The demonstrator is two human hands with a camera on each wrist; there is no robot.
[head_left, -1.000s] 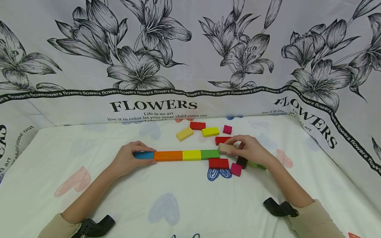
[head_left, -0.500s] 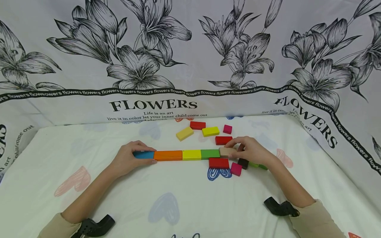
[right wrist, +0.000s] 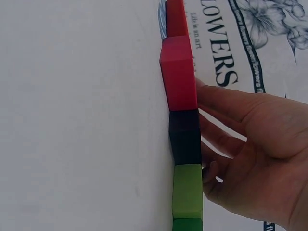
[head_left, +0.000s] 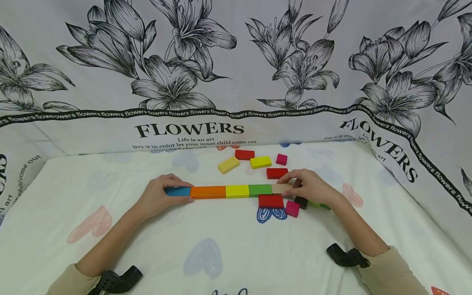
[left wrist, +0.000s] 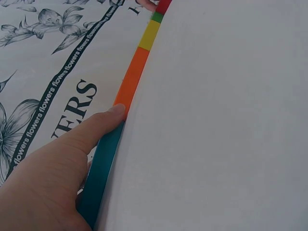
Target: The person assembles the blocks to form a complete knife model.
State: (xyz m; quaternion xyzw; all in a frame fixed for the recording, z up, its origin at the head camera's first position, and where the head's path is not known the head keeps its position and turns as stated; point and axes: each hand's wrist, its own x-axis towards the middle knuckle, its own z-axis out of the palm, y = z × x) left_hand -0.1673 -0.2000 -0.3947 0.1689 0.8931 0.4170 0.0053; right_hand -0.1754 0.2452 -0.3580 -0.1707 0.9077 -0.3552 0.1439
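A straight row of blocks lies across the cloth: blue point(head_left: 178, 191), orange point(head_left: 207, 192), yellow point(head_left: 237, 191), green point(head_left: 260, 190) and a pale wooden block point(head_left: 279, 188) at its right end. My left hand point(head_left: 160, 196) grips the blue block between thumb and fingers, the thumb tip reaching the orange joint in the left wrist view. My right hand point(head_left: 311, 186) pinches the pale block, whose left end meets the green one. Just in front of that end lie a red block point(head_left: 271, 201), a magenta cube point(head_left: 292, 209) and a black block point(head_left: 301, 202).
Behind the row are a cream block point(head_left: 228, 165), a yellow block point(head_left: 260, 162), two red blocks point(head_left: 245, 155) and a magenta cube point(head_left: 282, 159). Green blocks point(right wrist: 187, 191) sit beside the black one, partly under the right wrist. A flower-printed cloth point(head_left: 236, 82) rises behind.
The pale block has come down and slightly right, into line with the green one. A black block beside the right hand has shifted a little. The left hand stays put.
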